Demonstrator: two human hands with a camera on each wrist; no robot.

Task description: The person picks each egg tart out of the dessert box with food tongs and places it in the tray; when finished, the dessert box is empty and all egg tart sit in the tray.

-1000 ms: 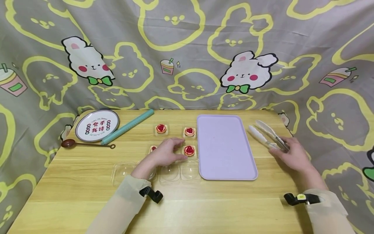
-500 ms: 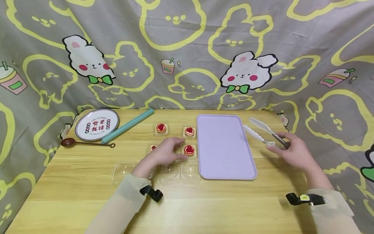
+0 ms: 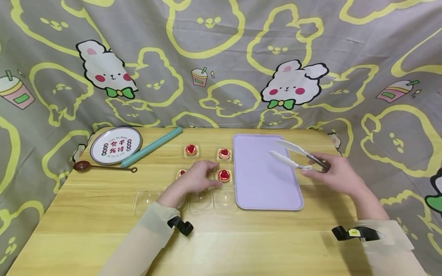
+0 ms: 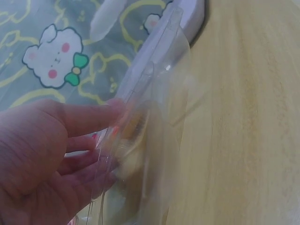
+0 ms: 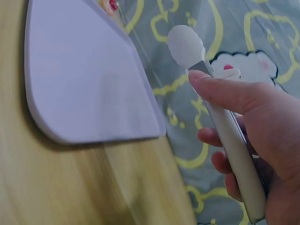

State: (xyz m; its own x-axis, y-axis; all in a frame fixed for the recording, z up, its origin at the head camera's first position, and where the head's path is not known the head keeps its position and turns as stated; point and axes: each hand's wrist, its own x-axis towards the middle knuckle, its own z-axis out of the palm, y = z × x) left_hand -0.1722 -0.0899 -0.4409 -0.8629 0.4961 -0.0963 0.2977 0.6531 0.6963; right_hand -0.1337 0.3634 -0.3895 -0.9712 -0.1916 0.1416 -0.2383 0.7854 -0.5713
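Note:
In the head view my left hand [image 3: 198, 176] is at a clear plastic container [image 3: 201, 201], its thumb and index finger around the cup of the front right red-topped tart [image 3: 224, 175]. Seen from the left wrist, the thumb tip is at the edge of the clear lid [image 4: 173, 61]. Other tarts sit in the cups behind, such as one at the back [image 3: 191, 149]; the front left one is partly hidden by the hand. My right hand [image 3: 335, 172] grips white-tipped metal tongs [image 3: 315, 159] by the handles. The tongs' arms are spread above a lilac tray [image 3: 266, 188].
A patterned plate [image 3: 115, 145], a teal rolling pin [image 3: 152, 147] and a brown spoon [image 3: 103, 168] lie at the table's [image 3: 241, 241] back left. A printed curtain [image 3: 221, 107] stands behind the table and at both sides.
My right hand has moved left with the tongs, bringing their tips from the right of the tray to above it. The left hand stays at the container.

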